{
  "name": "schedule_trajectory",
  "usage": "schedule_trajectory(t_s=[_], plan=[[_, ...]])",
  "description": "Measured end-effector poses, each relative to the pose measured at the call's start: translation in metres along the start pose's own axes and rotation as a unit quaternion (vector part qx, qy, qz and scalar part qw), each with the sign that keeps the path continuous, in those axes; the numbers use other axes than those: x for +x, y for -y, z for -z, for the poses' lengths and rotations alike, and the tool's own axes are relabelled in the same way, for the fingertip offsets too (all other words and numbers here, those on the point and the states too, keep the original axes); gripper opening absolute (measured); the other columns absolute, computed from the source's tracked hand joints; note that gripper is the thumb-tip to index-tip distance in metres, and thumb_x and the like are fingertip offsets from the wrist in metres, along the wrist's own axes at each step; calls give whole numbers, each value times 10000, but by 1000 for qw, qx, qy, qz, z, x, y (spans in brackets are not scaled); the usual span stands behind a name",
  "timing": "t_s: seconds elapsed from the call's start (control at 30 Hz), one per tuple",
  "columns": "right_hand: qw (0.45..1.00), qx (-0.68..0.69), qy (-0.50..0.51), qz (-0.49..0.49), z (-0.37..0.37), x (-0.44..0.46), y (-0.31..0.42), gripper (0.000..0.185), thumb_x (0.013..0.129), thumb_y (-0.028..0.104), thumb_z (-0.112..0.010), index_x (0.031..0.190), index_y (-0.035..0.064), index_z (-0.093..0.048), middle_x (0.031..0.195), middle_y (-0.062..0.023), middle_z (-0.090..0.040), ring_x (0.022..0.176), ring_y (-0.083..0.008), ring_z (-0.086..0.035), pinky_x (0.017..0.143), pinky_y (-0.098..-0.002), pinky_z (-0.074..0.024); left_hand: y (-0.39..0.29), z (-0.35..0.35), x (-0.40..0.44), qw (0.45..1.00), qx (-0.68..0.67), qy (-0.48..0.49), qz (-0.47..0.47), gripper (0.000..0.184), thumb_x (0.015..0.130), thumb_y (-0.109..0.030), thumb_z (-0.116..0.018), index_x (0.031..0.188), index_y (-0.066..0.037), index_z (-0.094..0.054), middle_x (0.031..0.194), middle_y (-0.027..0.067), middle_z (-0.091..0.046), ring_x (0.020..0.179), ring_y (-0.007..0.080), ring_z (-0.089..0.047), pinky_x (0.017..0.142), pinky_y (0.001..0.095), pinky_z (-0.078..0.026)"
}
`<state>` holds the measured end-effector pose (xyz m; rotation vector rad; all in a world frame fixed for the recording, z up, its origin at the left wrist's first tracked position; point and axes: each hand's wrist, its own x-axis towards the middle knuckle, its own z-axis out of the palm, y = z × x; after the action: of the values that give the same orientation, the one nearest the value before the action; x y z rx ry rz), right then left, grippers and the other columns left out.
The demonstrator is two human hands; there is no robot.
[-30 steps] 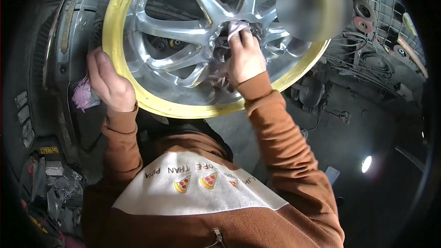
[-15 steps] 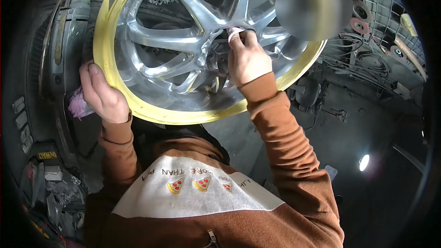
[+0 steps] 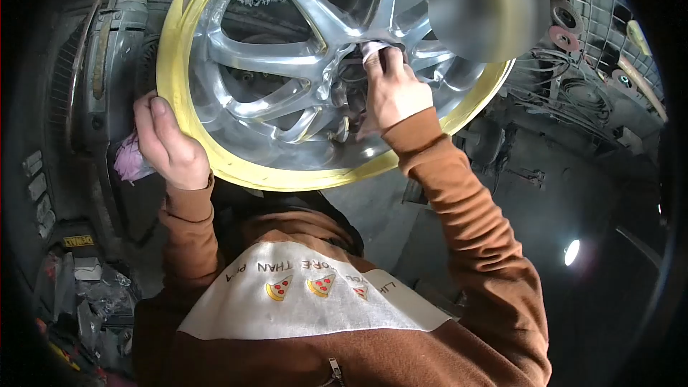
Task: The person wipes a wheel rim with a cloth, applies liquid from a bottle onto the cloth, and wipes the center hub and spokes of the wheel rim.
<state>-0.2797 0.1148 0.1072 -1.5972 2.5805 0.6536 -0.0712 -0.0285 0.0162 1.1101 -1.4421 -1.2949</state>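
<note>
A polished alloy wheel (image 3: 279,57) with several spokes fills the upper middle, its outer rim wrapped in yellow masking tape (image 3: 301,178). My right hand (image 3: 394,89) is closed, pinching a small pale cloth (image 3: 371,49) against the hub area, where spokes meet. At the rim's left edge is my left hand (image 3: 170,143), thumb and fingers up beside the tape. A crumpled purple cloth (image 3: 132,160) sticks out from behind that hand and appears held in its curled fingers, which are partly hidden.
A grey machine housing (image 3: 115,72) with a pipe stands left of the wheel. Tape rolls (image 3: 565,38) and coiled cables hang by a wire rack at right. A DeWalt case (image 3: 75,240) and packages sit lower left. A lamp (image 3: 572,251) shines at right.
The whole view has shifted slightly right. My right hand and the pale cloth have moved a little at the hub; my left hand remains at the rim.
</note>
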Motion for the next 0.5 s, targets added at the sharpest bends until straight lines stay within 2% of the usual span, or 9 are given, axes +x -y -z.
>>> schedule_trajectory(t_s=[0.07, 0.13, 0.17, 0.2, 0.27, 0.3, 0.4, 0.43, 0.5], plan=[[1000, 14, 5, 11, -1, 2, 2, 440, 810, 118, -521, 1239, 28, -486, 1020, -176, -507, 856, -327, -610, 633, -394, -540, -1, -2, -1, 1000, -25, 0, 5, 274, 954, -218, -393, 943, 21, -528, 828, 146, -565, 736, 234, -538, 662, 319, -427], [968, 216, -84, -92, -16, 8, 20, 358, 800, 74, -503, 1149, 0, -529, 937, -186, -537, 826, -355, -607, 668, -408, -519, 1, -3, -3, 1000, -15, -2, -8, 266, 951, -213, -403, 940, 23, -526, 818, 143, -559, 723, 232, -535, 653, 321, -425], [918, 343, -149, -127, -28, 14, 21, 229, 808, 62, -470, 986, -56, -552, 816, -161, -579, 765, -330, -615, 680, -402, -500, 2, -3, -3, 1000, -5, 0, -24, 258, 949, -209, -413, 937, 25, -524, 807, 140, -554, 709, 231, -531, 644, 323, -424], [722, 621, -42, -304, -15, 22, 20, 175, 826, 60, -453, 870, -58, -573, 762, -112, -606, 691, -247, -611, 641, -353, -491, 2, -3, -2, 1000, -6, 1, -28, 258, 949, -209, -413, 937, 25, -524, 807, 140, -554, 709, 231, -531, 644, 323, -424], [443, 843, 19, -304, 0, 16, 5, 208, 841, 52, -434, 902, -48, -607, 756, -84, -617, 673, -167, -588, 628, -288, -477, 1, -2, -3, 1000, -5, 9, -27, 250, 944, -205, -430, 931, 28, -520, 790, 139, -543, 682, 238, -524, 627, 329, -421], [469, 826, 43, -308, 12, 8, 6, 228, 838, 30, -430, 948, -28, -622, 794, -82, -621, 697, -139, -576, 641, -250, -464, 3, -2, -2, 999, -8, 9, -36, 258, 946, -212, -429, 928, 30, -518, 784, 142, -544, 673, 244, -526, 622, 329, -422], [742, 631, -58, -220, 14, -17, -2, 211, 834, 34, -483, 983, -35, -616, 838, -88, -621, 730, -185, -562, 694, -283, -459, 0, -1, -3, 1000, -11, 28, -6, 292, 972, -244, -380, 959, 15, -513, 828, 90, -541, 744, 158, -489, 688, 272, -402], [858, 481, -88, -159, 16, -19, -6, 229, 827, 56, -522, 1027, -1, -617, 788, -121, -586, 719, -230, -562, 695, -310, -461, 1, -1, -4, 1000, -2, 19, -2, 273, 971, -227, -389, 949, 16, -512, 823, 86, -539, 738, 157, -488, 684, 269, -402], [925, 353, -94, -107, 18, -24, -6, 265, 800, 56, -541, 1050, 41, -624, 842, -152, -557, 728, -305, -570, 690, -358, -473, 3, -1, -3, 1000, -1, 12, -15, 249, 955, -204, -421, 939, 24, -518, 799, 109, -546, 702, 192, -506, 652, 297, -412]])
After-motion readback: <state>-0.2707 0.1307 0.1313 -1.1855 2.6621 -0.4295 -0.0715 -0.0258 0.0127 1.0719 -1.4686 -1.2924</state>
